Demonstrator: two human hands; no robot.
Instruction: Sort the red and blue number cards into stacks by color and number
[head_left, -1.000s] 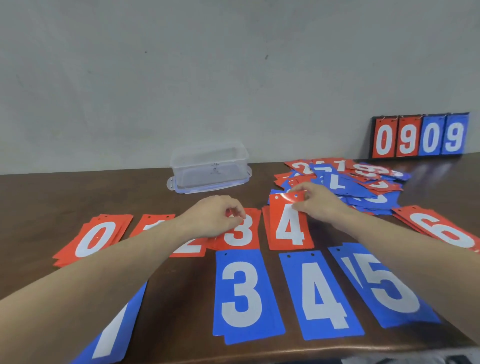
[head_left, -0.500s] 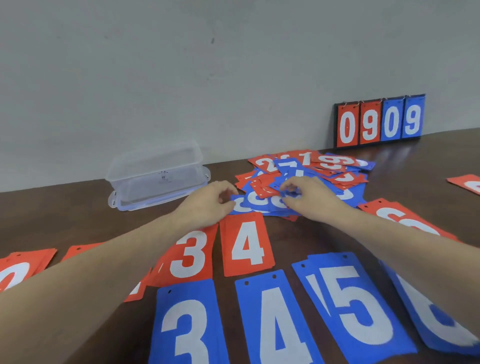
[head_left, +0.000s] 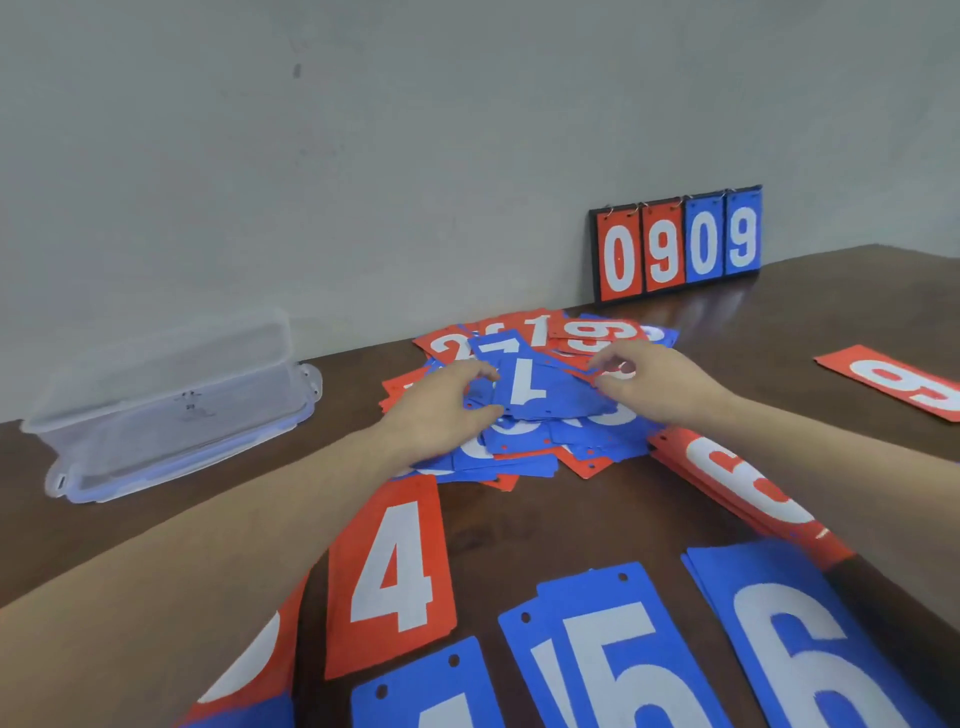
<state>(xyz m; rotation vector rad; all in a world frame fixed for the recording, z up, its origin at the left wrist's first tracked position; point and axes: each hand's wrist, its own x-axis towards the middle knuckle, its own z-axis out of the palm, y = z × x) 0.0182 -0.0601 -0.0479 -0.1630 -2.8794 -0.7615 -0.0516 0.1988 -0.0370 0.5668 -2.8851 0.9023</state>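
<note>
The left hand (head_left: 441, 410) and right hand (head_left: 649, 384) each pinch an edge of the blue 7 card (head_left: 540, 387). It lies between the hands atop the unsorted pile (head_left: 519, 457).

Both hands (head_left: 545, 400) forward, fingers curled, pinching.

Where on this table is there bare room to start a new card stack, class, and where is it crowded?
Bare wood lies between the clear container and the red 4 stack, and between the scoreboard and the red 9 card. It is crowded at the mixed pile, where both hands work, and along the near stacks.
</note>
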